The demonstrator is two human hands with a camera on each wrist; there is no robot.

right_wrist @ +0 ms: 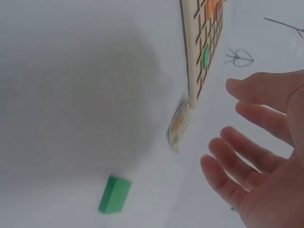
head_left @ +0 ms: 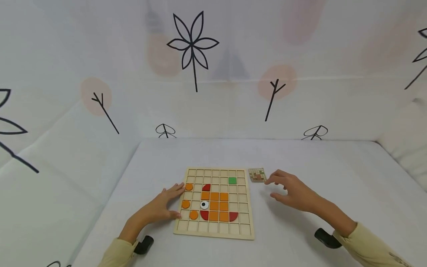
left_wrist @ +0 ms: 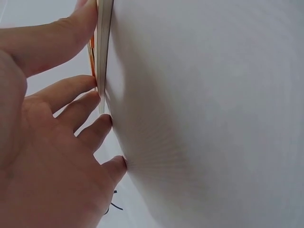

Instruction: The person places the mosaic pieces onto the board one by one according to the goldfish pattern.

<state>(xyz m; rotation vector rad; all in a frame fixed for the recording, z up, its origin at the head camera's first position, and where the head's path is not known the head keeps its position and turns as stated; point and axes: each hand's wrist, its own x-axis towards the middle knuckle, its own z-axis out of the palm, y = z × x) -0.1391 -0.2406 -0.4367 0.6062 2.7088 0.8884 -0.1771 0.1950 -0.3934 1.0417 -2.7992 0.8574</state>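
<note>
A wooden grid board (head_left: 213,234) lies on the white table, with orange squares (head_left: 214,206), red quarter-round pieces (head_left: 234,216), a round eye piece (head_left: 204,204) and a green square (head_left: 232,180) in its cells. Three orange discs (head_left: 185,204) are along its left side. My left hand (head_left: 159,207) touches the board's left edge, fingers and thumb spread apart. Just right of the board's far corner is a small picture card (head_left: 257,175). Above the table beside that card hovers my right hand (head_left: 293,191), fingers loosely bent and holding nothing.
In the right wrist view a green block (right_wrist: 115,194) lies on the table apart from the card; the head view does not show it. White cloth printed with plant drawings (head_left: 191,44) hangs at the back and sides.
</note>
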